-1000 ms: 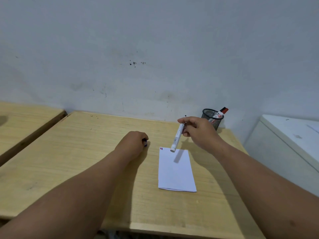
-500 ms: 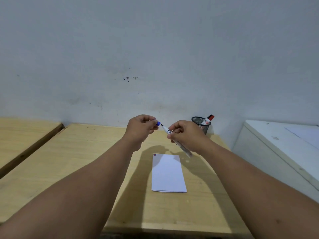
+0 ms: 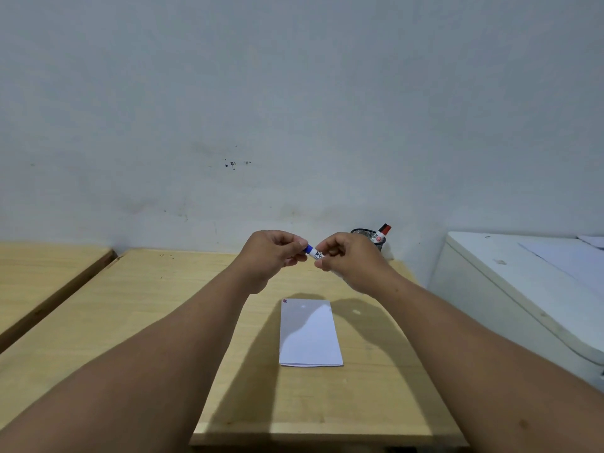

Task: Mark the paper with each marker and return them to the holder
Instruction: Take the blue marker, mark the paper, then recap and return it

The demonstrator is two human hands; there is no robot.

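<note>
While both hands hover above the far end of the paper [image 3: 309,331], a white marker [image 3: 316,254] spans the small gap between them. The left hand [image 3: 273,255] has its fingers curled together and pinches the blue end of the marker [image 3: 308,248], which shows just past its fingertips. The right hand [image 3: 351,259] is also closed, thumb and fingers gripping the white barrel; most of the barrel is hidden inside that fist. The marker slants, its blue end toward the left hand and a little higher.

The paper lies flat on the wooden table [image 3: 157,308], directly beneath and nearer to the person than the hands, apart from both. Small red and dark marks [image 3: 284,301] sit at the paper's far left corner. Beyond the paper and to its right, behind the right hand and against the wall, stands the black mesh holder [image 3: 372,238], partly hidden by that hand. A red-capped marker [image 3: 382,233] leans out of the holder toward the right.
</note>
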